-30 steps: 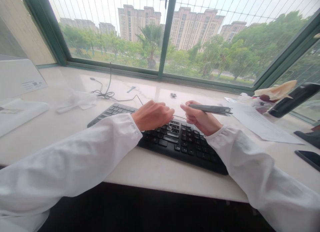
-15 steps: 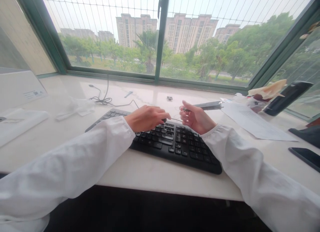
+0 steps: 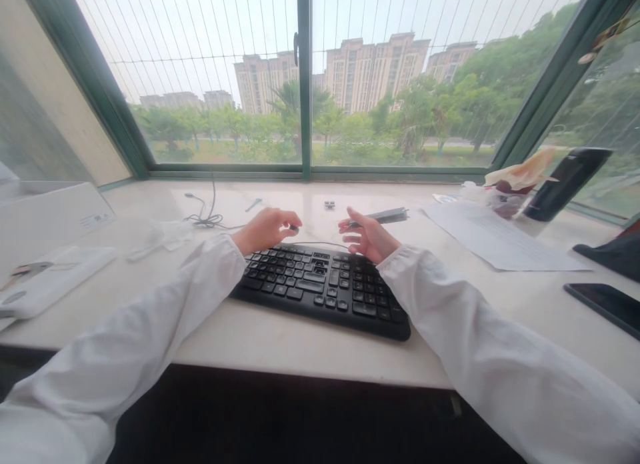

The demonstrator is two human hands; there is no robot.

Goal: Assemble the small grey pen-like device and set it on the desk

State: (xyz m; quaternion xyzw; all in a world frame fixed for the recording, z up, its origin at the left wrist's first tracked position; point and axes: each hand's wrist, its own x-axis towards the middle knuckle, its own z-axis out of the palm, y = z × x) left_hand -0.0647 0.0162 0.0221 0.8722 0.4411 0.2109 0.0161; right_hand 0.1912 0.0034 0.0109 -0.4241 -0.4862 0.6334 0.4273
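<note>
A black keyboard lies slantwise on the white counter, its far left part behind my left sleeve. My left hand is over its back edge, thumb and forefinger pinching a small black keycap. Across from it, my right hand is above the keyboard's far right corner. Between its thumb and fingers rests a long slim grey tool pointing right and away; its exact kind is unclear. The other fingers are loosely curled. Several small dark keycaps lie together on the counter beyond the keyboard.
At the left are a white box, a white packet and a coiled cable. Paper sheets, a dark upright object and a phone are on the right. A window with green frames stands behind.
My left hand has moved left off the keyboard's middle, with the keycap now showing in its pinch. My right hand has opened its fingers somewhat. The view has tilted up slightly.
</note>
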